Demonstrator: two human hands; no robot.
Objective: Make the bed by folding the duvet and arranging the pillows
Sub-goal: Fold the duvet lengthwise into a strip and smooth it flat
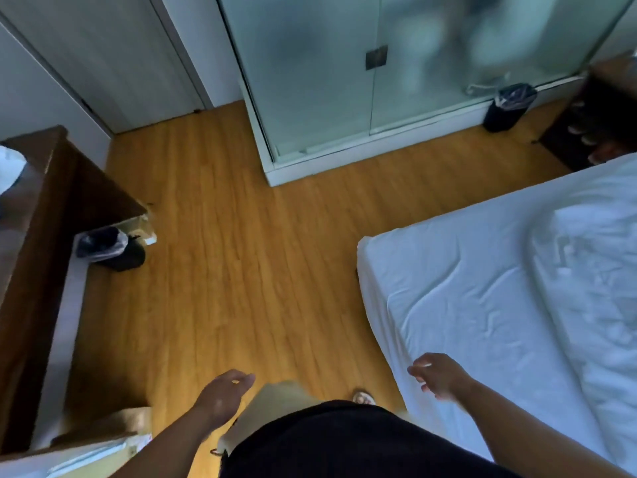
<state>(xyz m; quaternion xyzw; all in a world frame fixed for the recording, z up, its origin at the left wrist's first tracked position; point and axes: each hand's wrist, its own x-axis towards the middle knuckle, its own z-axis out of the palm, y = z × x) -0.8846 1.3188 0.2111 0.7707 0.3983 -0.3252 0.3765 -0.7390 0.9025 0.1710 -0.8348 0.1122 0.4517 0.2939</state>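
A bed (448,270) with a wrinkled white sheet is seen from above, filling the right side of the view. A white duvet (593,270) is heaped in a crumpled ridge along the far side of the bed; no pillows are shown. Both hands are empty, with fingers loosely spread: the right hand (437,376) is held over the bed's near edge, the left hand (224,398) well apart from it, over the wooden floor (258,253) beside the bed. The duvet is judged to be soft, light and bulky, likely to sag and slide on the smooth sheet, so it would best be taken by its corners or long edge, which are hidden in the folds. Open floor is left along the bed's side and round its corner. Beyond the bed's foot a frosted glass cubicle (310,81) and a dark bin (510,106) are placed; across the floor from the bed, a wooden desk (34,236) narrows the passage.
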